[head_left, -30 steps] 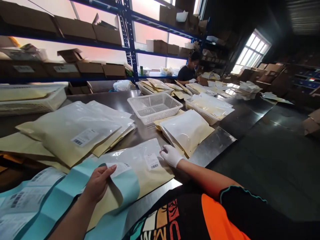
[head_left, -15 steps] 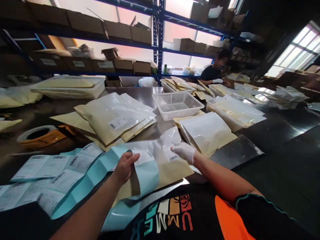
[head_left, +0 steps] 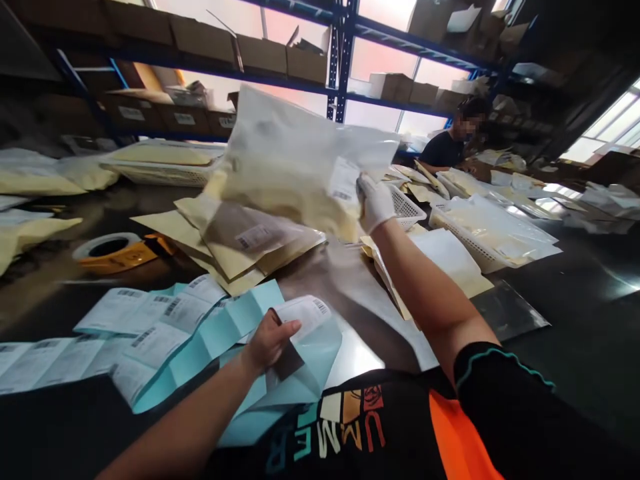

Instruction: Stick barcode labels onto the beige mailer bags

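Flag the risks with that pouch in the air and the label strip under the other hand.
1. The right hand pinches the pouch by one edge only; it hangs loose and could slip or swing into the pouch stack.
2. The left hand holds one label on the strip; the trailing strip may crease or tear.

White-gloved right hand [head_left: 376, 202] holds cream-and-clear pouch [head_left: 295, 167]; bare left hand [head_left: 267, 341] on teal-backed white label strip [head_left: 200, 330]; orange tape dispenser [head_left: 117, 252] far left.

Warehouse — box-laden shelving [head_left: 280, 57], pouches [head_left: 250, 240].
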The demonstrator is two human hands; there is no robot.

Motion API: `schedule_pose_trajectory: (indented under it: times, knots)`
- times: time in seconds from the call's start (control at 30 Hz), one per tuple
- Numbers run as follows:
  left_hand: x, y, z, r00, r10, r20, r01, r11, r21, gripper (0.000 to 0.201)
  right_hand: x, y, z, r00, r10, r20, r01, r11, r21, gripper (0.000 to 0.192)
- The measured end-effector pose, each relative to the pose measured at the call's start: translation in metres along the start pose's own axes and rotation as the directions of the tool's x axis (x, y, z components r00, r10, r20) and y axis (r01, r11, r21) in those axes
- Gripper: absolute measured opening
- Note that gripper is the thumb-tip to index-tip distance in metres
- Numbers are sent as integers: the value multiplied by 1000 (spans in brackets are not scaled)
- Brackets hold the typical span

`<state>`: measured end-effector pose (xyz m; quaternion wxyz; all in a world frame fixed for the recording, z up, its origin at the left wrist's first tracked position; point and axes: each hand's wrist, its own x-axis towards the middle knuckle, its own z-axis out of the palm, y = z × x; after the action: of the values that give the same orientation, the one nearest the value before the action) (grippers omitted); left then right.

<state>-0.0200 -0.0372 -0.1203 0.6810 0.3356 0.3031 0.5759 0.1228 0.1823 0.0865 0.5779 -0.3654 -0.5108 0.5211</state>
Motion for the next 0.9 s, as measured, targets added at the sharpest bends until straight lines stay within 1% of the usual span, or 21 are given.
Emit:
schedule_pose_trajectory:
  times: [0.07, 0.1, 0.17, 0.23, 0.27, 0.33, 0.37, 0.4, 0.43, 0.47, 0.5, 0.57, 0.6, 0.63, 0.67, 0.7, 0.73, 0.77, 0.8, 0.87, 0.9]
  knots:
    - [7, -2, -1, 1000, 2, -15, -2, 1000, -7, 55, 6, 23, 10, 988, 152, 15, -152, 988, 18, 10]
    - [10, -4, -2, 1000, 3, -22, -3, 1000, -11, 54, 5, 33, 6, 972, 236, 25, -236, 972, 0, 6]
    - [15, -7, -6, 1000, -3, -28, 2, 1000, -13, 54, -5, 43, -16, 935, 354, 37, -351, 934, -73, 2]
    - [18, -12, -11, 999, -13, -29, 13, 1000, 2, 53, -18, 40, -55, 928, 372, 16, -366, 919, -144, 9]
    - [19, -14, -13, 1000, -13, -28, 14, 1000, 24, 52, -24, 34, -80, 937, 349, -9, -344, 919, -195, 14]
    - [21, -18, -16, 1000, -6, -22, 8, 995, 99, 49, -39, 18, -136, 969, 238, -62, -243, 888, -390, 27]
    - [21, -19, -17, 1000, -5, -13, 7, 989, 145, 47, -47, 10, -165, 987, 130, -90, -158, 830, -535, 32]
    - [21, -20, -17, 1000, -9, -2, 9, 981, 194, 45, -57, 4, -193, 996, 2, -88, -63, 711, -700, 36]
    - [21, -20, -17, 1000, -16, 9, 14, 971, 240, 43, -69, 0, -220, 994, -92, -61, 0, 549, -836, 40]
    - [21, -20, -17, 1000, -25, 15, 20, 959, 282, 40, -84, -1, -243, 990, -136, -46, 20, 445, -895, 44]
    - [21, -19, -16, 999, -31, 14, 25, 948, 317, 39, -99, 1, -263, 990, -139, 1, 45, 319, -947, 48]
    - [21, -17, -15, 1000, -25, -3, 25, 927, 373, 37, -131, 15, -291, 993, -26, 116, 117, 22, -993, 60]
    - [22, -17, -15, 1000, -21, -11, 23, 917, 398, 35, -145, 25, -299, 987, 43, 154, 158, -131, -979, 66]
    - [23, -16, -16, 1000, -18, -15, 22, 906, 422, 33, -158, 34, -303, 981, 97, 170, 190, -261, -946, 72]
    - [23, -16, -16, 1000, -12, -16, 17, 896, 443, 31, -167, 43, -304, 978, 120, 168, 200, -351, -915, 75]
    - [24, -16, -17, 1000, -3, -15, 10, 886, 464, 29, -173, 49, -302, 980, 115, 164, 198, -412, -889, 74]
    - [24, -16, -17, 1000, 9, -15, -1, 874, 485, 29, -176, 52, -297, 981, 101, 168, 196, -442, -875, 71]
    - [24, -15, -18, 1000, 26, -15, -14, 861, 508, 30, -176, 53, -289, 979, 89, 183, 204, -439, -875, 66]
    - [25, -15, -18, 999, 42, -14, -28, 847, 531, 32, -174, 53, -278, 974, 76, 212, 224, -410, -884, 62]
    - [24, -14, -17, 999, 52, -11, -37, 827, 562, 34, -163, 53, -249, 948, 48, 313, 312, -306, -899, 57]
    - [23, -14, -16, 999, 42, -22, -23, 836, 548, 31, -156, 55, -231, 924, 43, 380, 379, -241, -894, 57]
